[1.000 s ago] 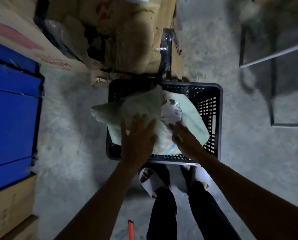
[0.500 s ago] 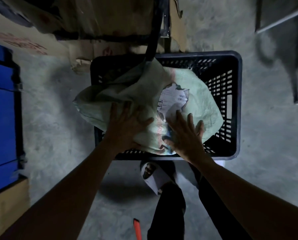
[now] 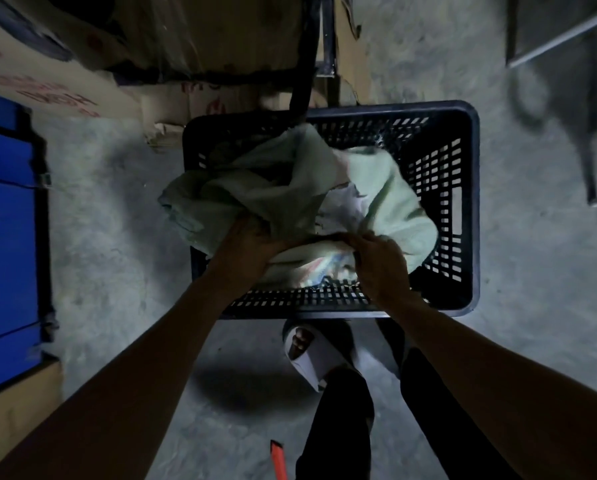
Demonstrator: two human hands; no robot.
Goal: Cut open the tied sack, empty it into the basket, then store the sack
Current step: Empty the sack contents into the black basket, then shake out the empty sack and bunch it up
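A blue flat panel (image 3: pixel 4 237) stands at the far left beside printed brown cardboard boxes (image 3: pixel 65 91). The left hand (image 3: pixel 247 249) grips a bunched fold of the pale green woven sack (image 3: pixel 255 188), which lies crumpled in the black slotted plastic basket (image 3: pixel 463 209), one corner spilling over its left rim. The right hand (image 3: pixel 380 263) pinches the sack's near edge. A red-orange stick (image 3: pixel 279 460) lies on the grey concrete floor (image 3: pixel 117 237).

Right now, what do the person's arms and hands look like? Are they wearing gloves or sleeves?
No gloves and no sleeves in view. The left hand and right hand are bare, and both forearms are bare up to the picture's edge. I see no watch, rings or bracelets, though the light is dim.
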